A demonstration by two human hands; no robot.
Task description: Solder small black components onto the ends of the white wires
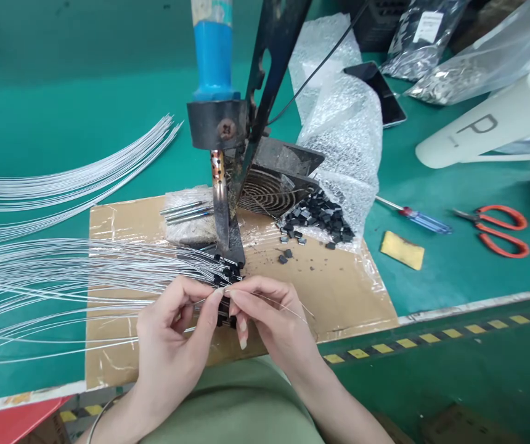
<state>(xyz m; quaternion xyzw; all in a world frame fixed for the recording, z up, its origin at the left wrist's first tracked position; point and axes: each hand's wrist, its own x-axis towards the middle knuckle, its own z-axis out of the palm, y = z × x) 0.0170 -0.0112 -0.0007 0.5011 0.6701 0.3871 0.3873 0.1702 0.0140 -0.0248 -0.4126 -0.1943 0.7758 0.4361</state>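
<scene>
As your left hand [175,336] and right hand [277,314] pinch a thin wire [285,306] between close-set fingertips, on your side of the soldering iron [214,68], white wires [121,262] stretch to the iron's left; loose black pieces [323,216] lie to its right.
</scene>
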